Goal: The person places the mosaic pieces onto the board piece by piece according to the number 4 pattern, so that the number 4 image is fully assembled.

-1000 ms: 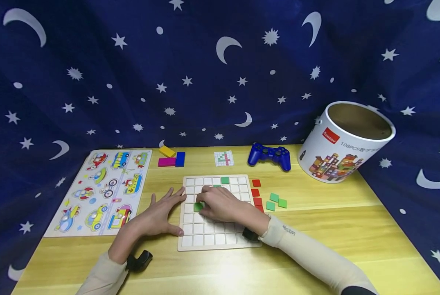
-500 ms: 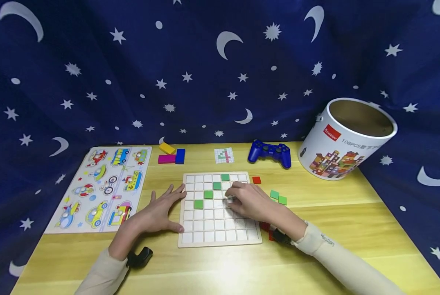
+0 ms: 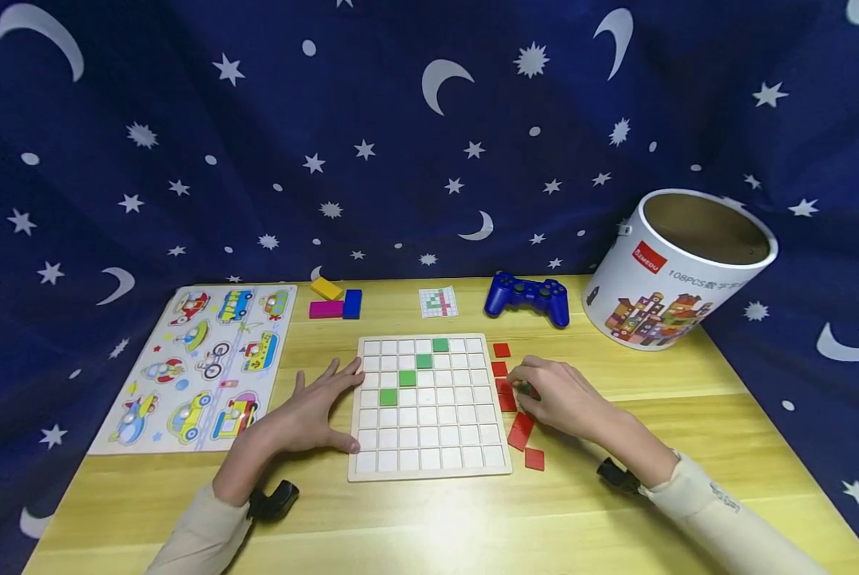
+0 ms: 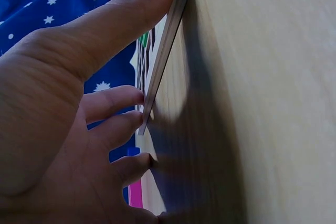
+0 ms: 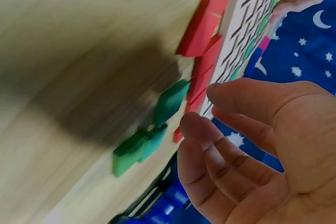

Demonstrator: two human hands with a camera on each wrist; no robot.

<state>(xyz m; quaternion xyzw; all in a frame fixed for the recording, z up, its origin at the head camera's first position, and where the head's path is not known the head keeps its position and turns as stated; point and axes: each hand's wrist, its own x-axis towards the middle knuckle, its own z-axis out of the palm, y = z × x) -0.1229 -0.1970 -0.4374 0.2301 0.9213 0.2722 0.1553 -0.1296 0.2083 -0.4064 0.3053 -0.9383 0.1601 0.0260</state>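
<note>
A white gridded wooden board (image 3: 429,438) lies mid-table, with several green tiles (image 3: 407,378) set in a diagonal of its squares. My left hand (image 3: 303,419) touches the board's left edge with thumb and fingertips, its fingers spread. To the right of the board, my right hand (image 3: 562,397) hovers over loose green tiles, which it mostly hides in the head view. The right wrist view shows these green tiles (image 5: 172,102) on the table just off the fingertips, with nothing between thumb and fingers. Several red tiles (image 3: 520,431) line the board's right side.
A small card with a coloured grid (image 3: 439,302) lies behind the board. Beside it are a blue game controller (image 3: 526,299) and a large white bucket (image 3: 670,279). Yellow, pink and blue blocks (image 3: 352,304) lie at back left, near a vehicle puzzle board (image 3: 195,367).
My right hand has left the green tile in the fourth row and moved right, off the board, to the loose green tiles. My left hand stays at the board's edge.
</note>
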